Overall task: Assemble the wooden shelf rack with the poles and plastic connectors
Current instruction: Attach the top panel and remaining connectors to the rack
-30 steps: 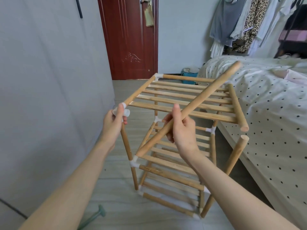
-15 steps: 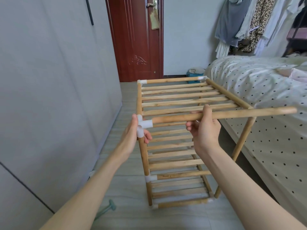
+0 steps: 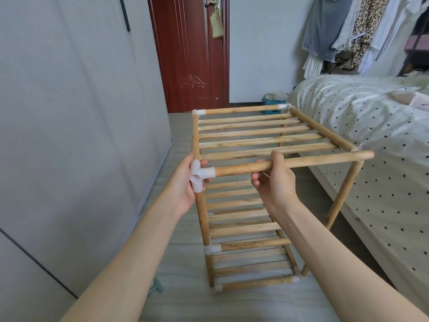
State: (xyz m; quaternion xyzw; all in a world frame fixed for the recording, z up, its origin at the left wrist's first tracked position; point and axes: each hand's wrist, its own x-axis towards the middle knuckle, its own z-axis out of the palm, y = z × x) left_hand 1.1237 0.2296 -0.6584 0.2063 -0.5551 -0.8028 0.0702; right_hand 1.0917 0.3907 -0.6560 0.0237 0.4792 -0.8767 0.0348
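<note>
Head view: parts of the pale wooden slatted shelf rack (image 3: 255, 135) are hard to read. Its near right upright ends bare at the top, with no connector visible there, and the far legs are mostly hidden behind the slats. The lowest tier is partly covered by the right forearm. Clothes hanging on the rail (image 3: 362, 31) are cut off by the upper edge, and a small teal object (image 3: 157, 287) on the floor is mostly hidden behind the left forearm, so I cannot tell what it is. No brand, label or legible writing shows anywhere; the tan tag hanging on the dark red door (image 3: 190, 54) is blank as far as can be made out.

The left hand (image 3: 183, 184) wraps the white plastic three-way corner connector (image 3: 200, 175) at the rack's near left corner, fingers curled behind it and thumb in front, so it grips the joint atop the near left upright. The right hand (image 3: 274, 180) holds the round light wooden pole (image 3: 301, 162) from below, fingers curled up over it near its middle, thumb beneath. The pole lies level across the rack's front, its left end seated in the connector's side socket, its right end free and just above the top of the near right upright. The rack stands on the grey plank floor (image 3: 185, 298) between the grey wall and the polka-dot bed (image 3: 371, 126).
</note>
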